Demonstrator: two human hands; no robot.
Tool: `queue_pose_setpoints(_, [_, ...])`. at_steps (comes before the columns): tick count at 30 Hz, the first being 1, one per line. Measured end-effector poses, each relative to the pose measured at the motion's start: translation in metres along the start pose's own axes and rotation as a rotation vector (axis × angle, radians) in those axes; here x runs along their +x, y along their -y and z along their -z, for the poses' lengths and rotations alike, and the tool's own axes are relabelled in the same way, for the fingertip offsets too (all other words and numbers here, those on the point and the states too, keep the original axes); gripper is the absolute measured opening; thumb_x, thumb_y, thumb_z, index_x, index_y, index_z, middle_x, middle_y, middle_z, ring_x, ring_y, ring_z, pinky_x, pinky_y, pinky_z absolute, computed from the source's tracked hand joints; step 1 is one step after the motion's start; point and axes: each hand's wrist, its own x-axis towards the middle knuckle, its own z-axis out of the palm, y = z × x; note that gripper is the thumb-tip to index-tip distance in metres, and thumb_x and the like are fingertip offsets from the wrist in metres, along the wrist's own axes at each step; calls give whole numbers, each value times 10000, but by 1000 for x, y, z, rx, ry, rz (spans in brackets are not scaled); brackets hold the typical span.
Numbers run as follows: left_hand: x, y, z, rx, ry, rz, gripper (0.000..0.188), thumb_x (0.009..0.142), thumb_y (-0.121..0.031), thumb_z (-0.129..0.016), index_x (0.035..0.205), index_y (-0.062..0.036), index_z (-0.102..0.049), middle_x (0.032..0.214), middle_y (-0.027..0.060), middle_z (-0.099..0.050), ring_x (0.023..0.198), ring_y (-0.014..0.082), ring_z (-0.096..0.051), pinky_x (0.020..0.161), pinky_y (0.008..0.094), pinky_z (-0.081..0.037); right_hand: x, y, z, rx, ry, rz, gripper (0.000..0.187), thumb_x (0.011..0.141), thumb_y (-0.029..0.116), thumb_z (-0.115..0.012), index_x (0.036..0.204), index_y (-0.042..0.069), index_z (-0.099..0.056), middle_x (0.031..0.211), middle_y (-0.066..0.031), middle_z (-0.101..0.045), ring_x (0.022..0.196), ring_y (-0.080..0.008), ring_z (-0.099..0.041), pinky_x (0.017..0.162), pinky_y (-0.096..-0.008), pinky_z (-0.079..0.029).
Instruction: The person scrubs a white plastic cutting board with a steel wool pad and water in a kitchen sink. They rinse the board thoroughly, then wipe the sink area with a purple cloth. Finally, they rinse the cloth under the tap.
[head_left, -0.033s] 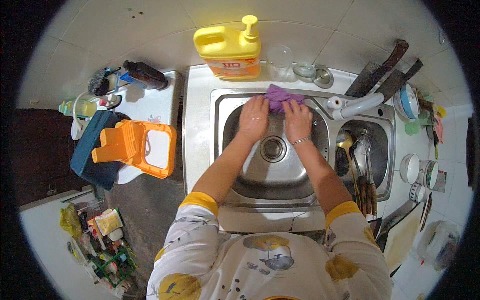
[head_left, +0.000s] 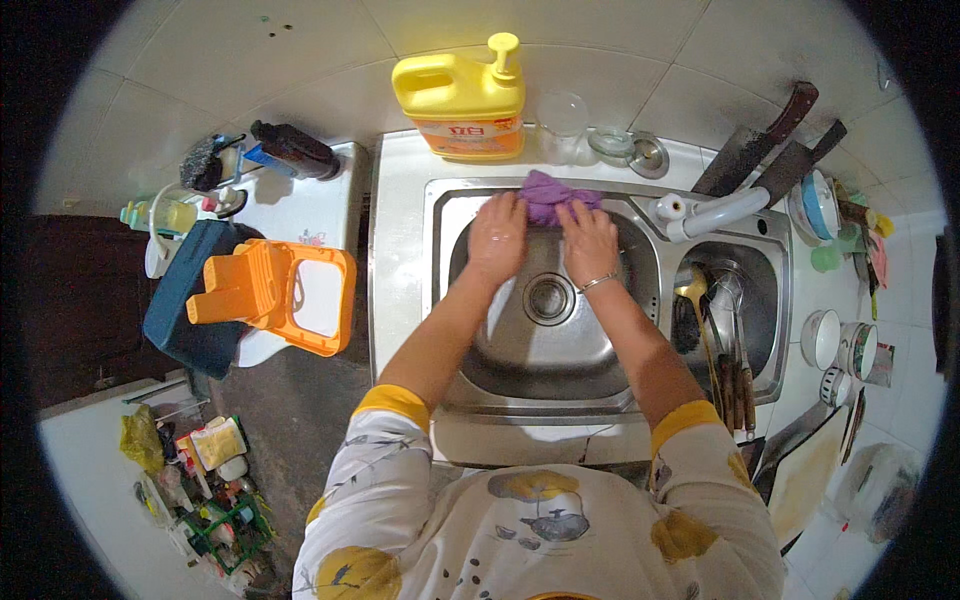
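A bunched purple cloth (head_left: 553, 194) lies over the far rim of the large steel sink basin (head_left: 545, 370). My left hand (head_left: 497, 238) has its fingers curled onto the cloth's left end. On the cloth's right part, my right hand (head_left: 590, 243), with a bracelet at the wrist, presses its fingers down. Both palms hang over the far side of the basin, and the fingertips are partly hidden in the folds. Below them the round drain (head_left: 548, 299) shows in the bare basin bottom.
Behind the sink stand a yellow pump jug (head_left: 465, 105) and a clear glass (head_left: 562, 125). To the right are a white faucet (head_left: 715, 213), two cleavers (head_left: 755, 140) and a small basin holding long-handled utensils (head_left: 738, 350). An orange plastic frame (head_left: 320, 300) sits left.
Both hands and the purple cloth have shifted slightly to the left along the far rim. Other things stay where they were.
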Motion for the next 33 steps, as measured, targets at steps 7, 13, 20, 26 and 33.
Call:
queue_pose_setpoints(7, [-35,72,47,325,19,54,366,779,-187,-544,1127,-79,-576,1134,82,-532,1154,260,-436,939,436,-329,27,54,-33,214,-52,257,525,773,47,-476,1288,148,-468,1245,-62,-525,1095,-294,-459,1003,-417,-316])
queue_pose_setpoints(13, [-48,70,60,273,82,94,142,770,-184,-525,811,-80,-613,995,80,-552,989,269,-487,799,419,-377,37,113,-52,382,-43,172,433,754,43,-511,1180,112,-531,1162,-81,-550,1063,-305,-475,920,-419,-381])
queue_pose_setpoints(20, [-97,63,98,-25,26,120,143,616,-126,-656,726,-62,-592,787,117,-535,794,320,-519,676,425,-426,14,93,-54,532,231,201,227,741,12,-516,938,76,-609,864,-131,-566,837,-340,-557,769,-421,-468])
queue_pose_setpoints(26, [-31,127,134,-24,-359,290,191,666,-110,-621,844,-44,-638,887,153,-582,874,346,-534,763,435,-444,92,120,19,665,-188,190,303,737,10,-556,1032,57,-600,1021,-155,-578,944,-335,-556,844,-393,-459])
queue_pose_setpoints(33, [10,163,80,-199,-16,125,423,849,-166,-538,1270,-150,-499,1362,177,-400,1241,392,-374,1049,435,-300,90,142,-23,332,100,210,479,803,181,-589,1265,115,-482,1350,-140,-397,1191,-331,-396,1032,-442,-302])
